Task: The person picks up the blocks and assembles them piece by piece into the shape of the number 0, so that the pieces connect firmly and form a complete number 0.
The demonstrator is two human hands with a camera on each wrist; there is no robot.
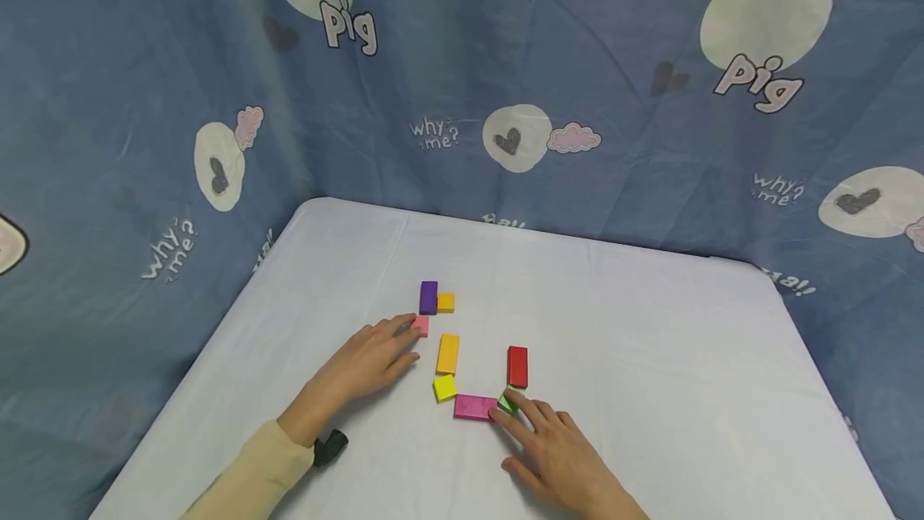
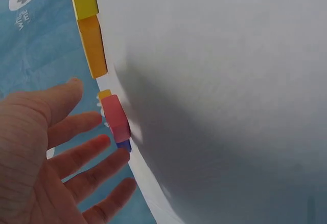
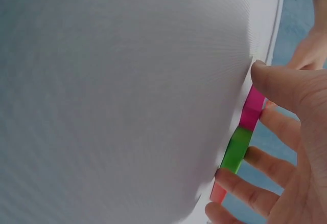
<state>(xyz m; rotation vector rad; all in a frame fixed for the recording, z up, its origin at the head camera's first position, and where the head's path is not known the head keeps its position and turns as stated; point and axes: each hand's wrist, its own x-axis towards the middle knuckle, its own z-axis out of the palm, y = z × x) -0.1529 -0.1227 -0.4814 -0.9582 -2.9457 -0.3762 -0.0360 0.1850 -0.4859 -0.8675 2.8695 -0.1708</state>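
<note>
In the head view my left hand (image 1: 371, 355) reaches over the table's left side, fingers spread, with fingertips at a small pink block (image 1: 423, 327). Just beyond that block lie a purple block (image 1: 429, 298) and a small orange block (image 1: 446, 302), side by side. My right hand (image 1: 559, 448) has its fingers loosely extended, fingertips at a green block (image 1: 507, 402) and the right end of a magenta block (image 1: 474, 407). A red block (image 1: 517, 367) lies beyond the green one. Between the hands are a longer orange block (image 1: 447, 354) and a yellow block (image 1: 444, 388).
All the blocks lie on a white-covered table (image 1: 650, 343). A blue printed curtain (image 1: 621, 38) hangs behind it and along its sides. A black strap (image 1: 330, 448) shows at my left wrist, below a cream sleeve (image 1: 253, 472).
</note>
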